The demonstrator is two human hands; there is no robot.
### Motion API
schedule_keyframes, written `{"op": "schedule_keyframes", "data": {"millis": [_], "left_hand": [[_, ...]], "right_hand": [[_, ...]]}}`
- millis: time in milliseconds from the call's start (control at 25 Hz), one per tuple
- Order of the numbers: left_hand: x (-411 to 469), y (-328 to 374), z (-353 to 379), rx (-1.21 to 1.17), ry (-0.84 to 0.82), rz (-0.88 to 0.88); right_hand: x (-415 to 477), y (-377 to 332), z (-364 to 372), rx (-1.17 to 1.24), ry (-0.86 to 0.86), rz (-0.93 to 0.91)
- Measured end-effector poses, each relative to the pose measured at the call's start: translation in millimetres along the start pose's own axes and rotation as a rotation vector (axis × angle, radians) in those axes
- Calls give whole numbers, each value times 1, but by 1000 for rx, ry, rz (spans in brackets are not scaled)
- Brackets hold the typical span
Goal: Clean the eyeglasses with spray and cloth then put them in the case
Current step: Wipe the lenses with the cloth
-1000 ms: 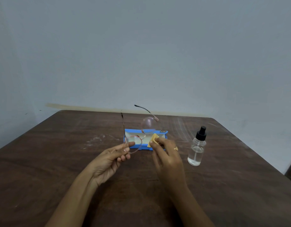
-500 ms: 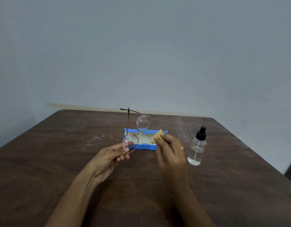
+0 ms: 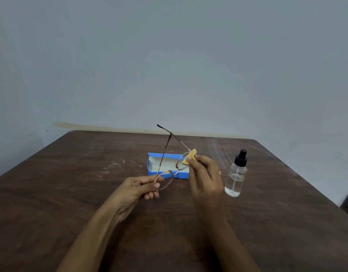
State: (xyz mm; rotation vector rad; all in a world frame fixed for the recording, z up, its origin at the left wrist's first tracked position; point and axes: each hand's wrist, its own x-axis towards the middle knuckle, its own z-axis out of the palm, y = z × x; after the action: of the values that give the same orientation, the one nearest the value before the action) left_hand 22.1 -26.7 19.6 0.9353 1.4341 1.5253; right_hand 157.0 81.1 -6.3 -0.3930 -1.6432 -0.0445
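Thin rose-gold eyeglasses (image 3: 170, 172) with round lenses are held up above the table, their temples unfolded and crossing near the far tips. My left hand (image 3: 139, 190) pinches the rim of the near lens. My right hand (image 3: 205, 176) pinches a small folded yellow cloth (image 3: 189, 157) against the far lens. Behind the glasses lies the open blue case (image 3: 152, 170) with a pale lining. A clear spray bottle (image 3: 236, 175) with a black nozzle stands upright just right of my right hand.
The dark brown wooden table (image 3: 71, 203) carries faint white smudges left of the case. Its far edge meets a grey wall, and its right edge slants down toward the lower right corner.
The glasses have turned and tilted in my left hand. My right hand has brought the yellow cloth from beside the case onto the far lens.
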Motion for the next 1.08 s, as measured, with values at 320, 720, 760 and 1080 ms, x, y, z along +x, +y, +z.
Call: {"op": "schedule_keyframes", "data": {"millis": [320,720,760,1080], "left_hand": [[0,-1,0,6,-18,9],[5,-5,-3,171,-2,59],[5,-6,-4,225,3,68],[8,-9,-7,551,73,163]], "right_hand": [[-4,0,1,-19,-120,-68],[4,1,-5,252,28,563],[5,1,-5,354,35,715],[8,6,-8,732,-45,1029]]}}
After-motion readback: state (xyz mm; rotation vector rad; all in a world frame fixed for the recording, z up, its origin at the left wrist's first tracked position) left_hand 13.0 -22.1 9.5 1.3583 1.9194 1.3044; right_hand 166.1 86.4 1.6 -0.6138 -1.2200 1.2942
